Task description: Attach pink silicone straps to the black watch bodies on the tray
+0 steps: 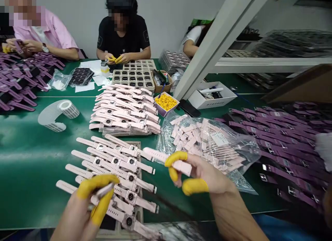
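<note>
At the lower left, my left hand (86, 201) pinches a watch case (105, 190), seen nearly edge-on, between yellow-cotted fingertips. My right hand (201, 173), also in yellow finger cots, grips a pale pink watch strap (184, 166) near one end; the strap's other end points left and is slightly blurred. Below and between the hands, rows of pink-strapped watches (131, 196) lie face down on a tray (140, 213), partly covered by my left hand. Behind my right hand, a clear plastic bag (249, 149) holds many loose pink straps (190, 139).
A stack of pink watches (124, 108) stands behind the tray, beside a box of yellow finger cots (166, 102). Purple straps (287, 140) cover the right side. A label roll (67, 109) lies left. Two co-workers sit opposite; a third is partly visible. A metal post (207, 47) rises beyond the bag.
</note>
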{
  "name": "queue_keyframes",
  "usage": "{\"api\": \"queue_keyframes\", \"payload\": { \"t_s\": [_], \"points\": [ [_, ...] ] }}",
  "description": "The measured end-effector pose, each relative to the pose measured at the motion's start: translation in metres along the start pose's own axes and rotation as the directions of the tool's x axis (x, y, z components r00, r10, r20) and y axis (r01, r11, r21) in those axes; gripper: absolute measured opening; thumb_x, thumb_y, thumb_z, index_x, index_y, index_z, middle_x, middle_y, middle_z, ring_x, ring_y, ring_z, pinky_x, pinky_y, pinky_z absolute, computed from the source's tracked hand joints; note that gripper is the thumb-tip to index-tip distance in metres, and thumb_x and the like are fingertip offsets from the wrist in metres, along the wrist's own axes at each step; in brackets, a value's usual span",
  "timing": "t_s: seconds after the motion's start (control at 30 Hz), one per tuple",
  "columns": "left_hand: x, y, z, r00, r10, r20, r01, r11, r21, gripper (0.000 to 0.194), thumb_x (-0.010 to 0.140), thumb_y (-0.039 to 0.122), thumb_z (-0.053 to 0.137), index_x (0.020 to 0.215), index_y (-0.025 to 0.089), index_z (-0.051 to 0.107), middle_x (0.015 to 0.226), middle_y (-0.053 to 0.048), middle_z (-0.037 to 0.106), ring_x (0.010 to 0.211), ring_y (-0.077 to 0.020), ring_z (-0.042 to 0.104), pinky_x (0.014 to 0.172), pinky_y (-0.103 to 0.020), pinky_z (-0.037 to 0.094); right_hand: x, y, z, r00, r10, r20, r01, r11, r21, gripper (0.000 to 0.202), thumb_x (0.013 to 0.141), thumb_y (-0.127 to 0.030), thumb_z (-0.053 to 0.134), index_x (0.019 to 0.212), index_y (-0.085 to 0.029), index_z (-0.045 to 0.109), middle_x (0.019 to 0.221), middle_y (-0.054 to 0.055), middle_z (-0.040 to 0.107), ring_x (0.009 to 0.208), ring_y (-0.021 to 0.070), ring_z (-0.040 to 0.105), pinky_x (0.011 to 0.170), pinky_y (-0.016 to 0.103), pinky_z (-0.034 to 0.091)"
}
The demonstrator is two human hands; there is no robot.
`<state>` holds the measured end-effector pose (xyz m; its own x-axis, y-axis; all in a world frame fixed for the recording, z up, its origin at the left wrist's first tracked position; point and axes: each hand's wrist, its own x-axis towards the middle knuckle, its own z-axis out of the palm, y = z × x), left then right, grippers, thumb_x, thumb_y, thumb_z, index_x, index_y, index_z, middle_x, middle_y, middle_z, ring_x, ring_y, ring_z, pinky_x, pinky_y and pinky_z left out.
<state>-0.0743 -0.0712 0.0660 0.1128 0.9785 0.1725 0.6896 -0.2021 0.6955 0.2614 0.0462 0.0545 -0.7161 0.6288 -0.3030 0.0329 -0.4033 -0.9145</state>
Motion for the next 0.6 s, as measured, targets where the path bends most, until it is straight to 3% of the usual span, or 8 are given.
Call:
{"api": "queue_keyframes", "payload": {
  "t_s": [0.03, 0.07, 0.1, 0.2, 0.3, 0.43, 0.6],
  "points": [
    [0.015, 0.002, 0.009, 1.0, -0.024, -0.015, 0.024, 0.999, -0.03, 0.041, 0.102, 0.03, 0.05, 0.143, 0.029, 0.049, 0.122, -0.01, 0.07, 0.102, -0.0245, 0.072, 0.084, -0.041, 0.066, 0.005, 0.002, 0.007, 0.994, -0.016, 0.106, 0.005, 0.995, 0.098, 0.048, 0.073, -0.038, 0.09, 0.114, -0.027, 0.069, 0.085, 0.005, 0.07, 0.072, 0.0229, 0.068, 0.064, 0.035, 0.053],
    [0.031, 0.004, 0.021, 0.998, -0.067, -0.022, 0.062, 0.983, -0.174, 0.038, 0.103, 0.03, 0.051, 0.14, 0.026, 0.049, 0.124, -0.011, 0.068, 0.106, -0.024, 0.07, 0.089, -0.041, 0.064, 0.012, 0.005, 0.013, 0.986, -0.031, 0.162, 0.007, 0.989, 0.148, 0.047, 0.072, -0.037, 0.091, 0.112, -0.027, 0.07, 0.082, 0.004, 0.07, 0.07, 0.0227, 0.068, 0.063, 0.035, 0.053],
    [0.046, 0.003, 0.034, 0.995, -0.094, -0.024, 0.082, 0.945, -0.315, 0.034, 0.103, 0.029, 0.051, 0.137, 0.024, 0.049, 0.124, -0.012, 0.067, 0.108, -0.0232, 0.069, 0.092, -0.041, 0.063, 0.021, 0.009, 0.018, 0.986, -0.055, 0.158, 0.032, 0.988, 0.15, 0.042, 0.073, -0.038, 0.09, 0.109, -0.026, 0.071, 0.077, 0.003, 0.068, 0.066, 0.0214, 0.066, 0.061, 0.034, 0.051],
    [0.079, -0.006, 0.074, 0.995, -0.093, 0.032, 0.098, 0.905, -0.415, 0.029, 0.106, 0.03, 0.045, 0.133, 0.022, 0.048, 0.121, -0.011, 0.068, 0.096, -0.0168, 0.07, 0.086, -0.034, 0.063, 0.047, 0.023, 0.029, 0.976, -0.212, -0.056, 0.207, 0.974, -0.09, 0.031, 0.074, -0.052, 0.087, 0.088, -0.026, 0.078, 0.071, 0.001, 0.059, 0.064, 0.0197, 0.055, 0.061, 0.035, 0.047],
    [0.086, -0.019, 0.1, 0.996, -0.064, 0.055, 0.082, 0.884, -0.461, 0.031, 0.105, 0.026, 0.045, 0.136, 0.021, 0.048, 0.125, -0.012, 0.068, 0.107, -0.0183, 0.069, 0.095, -0.037, 0.059, 0.062, 0.04, 0.034, 0.93, -0.317, -0.184, 0.269, 0.932, -0.244, 0.039, 0.084, -0.065, 0.072, 0.074, -0.027, 0.073, 0.083, 0.004, 0.055, 0.075, 0.0236, 0.055, 0.07, 0.04, 0.049],
    [0.082, -0.025, 0.105, 0.991, 0.058, 0.122, -0.01, 0.932, -0.363, 0.044, 0.1, 0.014, 0.045, 0.144, 0.021, 0.046, 0.135, -0.013, 0.064, 0.126, -0.0227, 0.062, 0.109, -0.044, 0.053, 0.065, 0.059, 0.046, 0.985, -0.108, -0.138, 0.11, 0.994, 0.01, 0.04, 0.099, -0.063, 0.048, 0.084, -0.027, 0.058, 0.076, 0.001, 0.053, 0.063, 0.0186, 0.05, 0.061, 0.034, 0.045],
    [0.084, -0.025, 0.1, 0.963, 0.215, 0.164, -0.165, 0.948, -0.273, 0.062, 0.09, 0.003, 0.042, 0.149, 0.022, 0.046, 0.143, -0.013, 0.06, 0.136, -0.0245, 0.056, 0.116, -0.046, 0.047, 0.067, 0.069, 0.057, 0.999, -0.027, -0.02, 0.03, 0.978, 0.206, 0.036, 0.098, -0.061, 0.054, 0.094, -0.025, 0.052, 0.069, -0.004, 0.053, 0.057, 0.0134, 0.046, 0.054, 0.027, 0.04]
  ]
}}
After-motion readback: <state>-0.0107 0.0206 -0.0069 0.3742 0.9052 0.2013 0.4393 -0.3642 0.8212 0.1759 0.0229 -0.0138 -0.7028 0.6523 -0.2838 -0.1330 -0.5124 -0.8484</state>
